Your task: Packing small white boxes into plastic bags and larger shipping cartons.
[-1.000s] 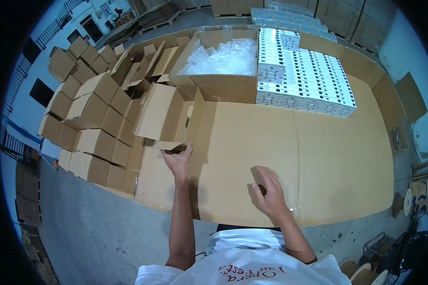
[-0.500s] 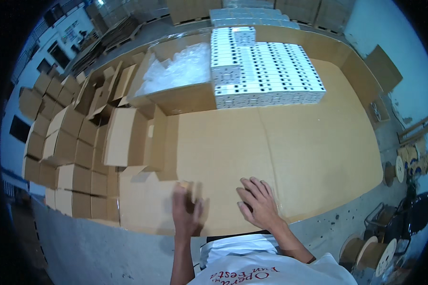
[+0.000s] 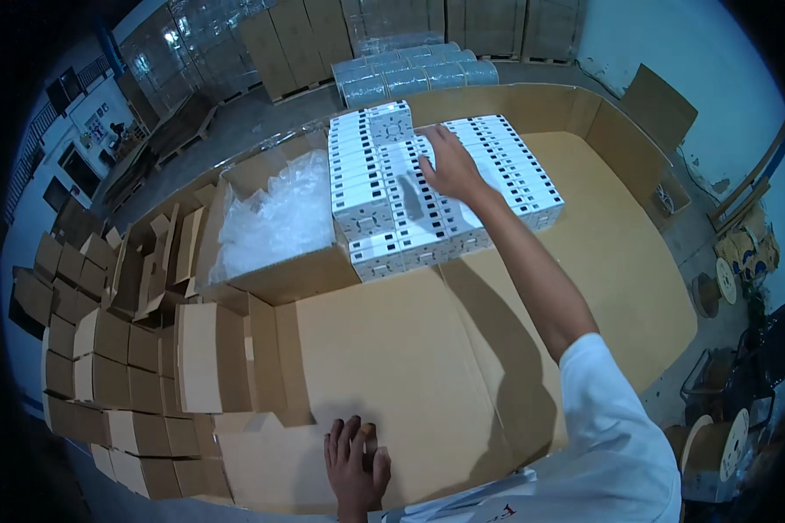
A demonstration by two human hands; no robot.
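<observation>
- White boxes (image 3: pixel 436 187), small and flat with dark marks, sit packed in tight rows as one block on the far part of a wide cardboard sheet (image 3: pixel 392 349); every place below is told from this block.
- Left of the block and touching it, an open carton (image 3: pixel 275 231) holds crumpled clear plastic. Further left and nearer, folded brown cartons (image 3: pixel 105 349) stand in crowded rows.
- Nearer than the block, at the sheet's near edge, the left hand (image 3: pixel 356 458) lies flat, palm down, fingers spread, holding nothing; it looks like a brace for the long reach.
- On top of the block, the right hand (image 3: pixel 449 166) rests with fingers spread over the box tops. Its grip is open, closed around nothing.
- To lift one box cleanly, a pinch on its two long sides would likely work better than pressing from above, since neighbours sit flush.
- Right of the block the sheet is bare up to a raised cardboard wall (image 3: pixel 619 139): open room to set things down.
- Beyond that wall, wooden spools (image 3: pixel 715 288) crowd the floor.
</observation>
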